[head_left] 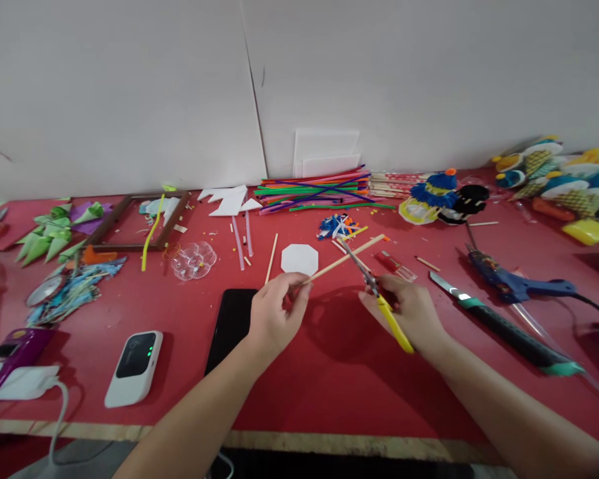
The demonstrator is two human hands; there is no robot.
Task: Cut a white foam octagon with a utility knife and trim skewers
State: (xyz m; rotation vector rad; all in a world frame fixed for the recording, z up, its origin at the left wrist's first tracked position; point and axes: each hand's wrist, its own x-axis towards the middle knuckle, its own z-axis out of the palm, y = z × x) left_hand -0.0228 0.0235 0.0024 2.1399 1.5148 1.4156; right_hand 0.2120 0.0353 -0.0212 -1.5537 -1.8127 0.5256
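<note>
My left hand [278, 311] pinches one end of a thin wooden stick [349, 257], which slants up to the right above the red tabletop. Yellow-handled scissors [393, 324] are gripped in my right hand [408, 307]. Their blades point up and left and meet the stick part way along; whether they are parted around it I cannot tell. Behind the hands lies a white octagonal piece of paper [299, 259]. Another short stick [271, 258] rests left of the paper. A black phone [230, 326] lies partly under my left forearm.
A green-and-black utility knife [509, 329] and a blue glue gun [514, 279] lie at right. Colourful pipe cleaners [314, 191] line the wall. A white pocket device [134, 369], a brown frame [104, 225] and a purple power strip [22, 356] are at left.
</note>
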